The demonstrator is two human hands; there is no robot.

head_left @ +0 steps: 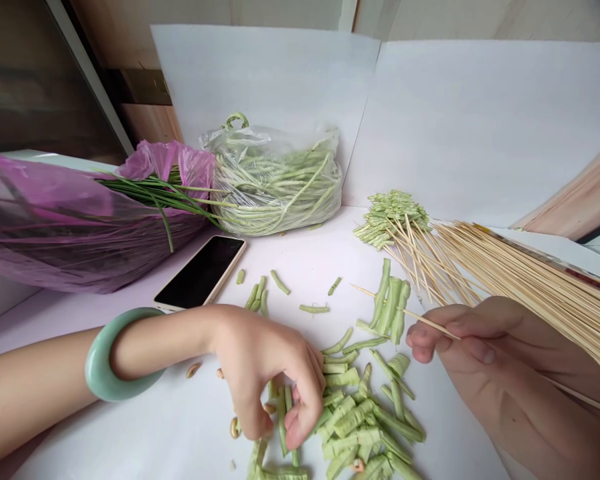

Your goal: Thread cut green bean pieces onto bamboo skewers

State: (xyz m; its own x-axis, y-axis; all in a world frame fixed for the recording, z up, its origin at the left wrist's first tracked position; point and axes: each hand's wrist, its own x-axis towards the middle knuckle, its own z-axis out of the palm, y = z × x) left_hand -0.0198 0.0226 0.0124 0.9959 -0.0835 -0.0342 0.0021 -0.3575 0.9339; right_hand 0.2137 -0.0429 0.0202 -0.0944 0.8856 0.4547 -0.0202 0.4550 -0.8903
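Observation:
A bamboo skewer (433, 325) is pinched in my right hand (510, 360), its tip pointing left. Three cut green bean pieces (393, 307) are threaded side by side near that tip. My left hand (275, 367), wearing a green bangle (123, 353) at the wrist, reaches down over loose bean pieces on the white table. Its thumb and forefinger are bent with a gap between them, and bean pieces (281, 417) show in that gap. A heap of cut bean pieces (353, 420) lies between both hands.
A clear bag of long beans (280, 180) stands at the back, beside a purple bag (80, 227) with green stalks. A phone (203, 270) lies in front. Filled bean skewers (395, 217) are stacked at back right, near many bare skewers (535, 273). Small beans (193, 370) lie scattered.

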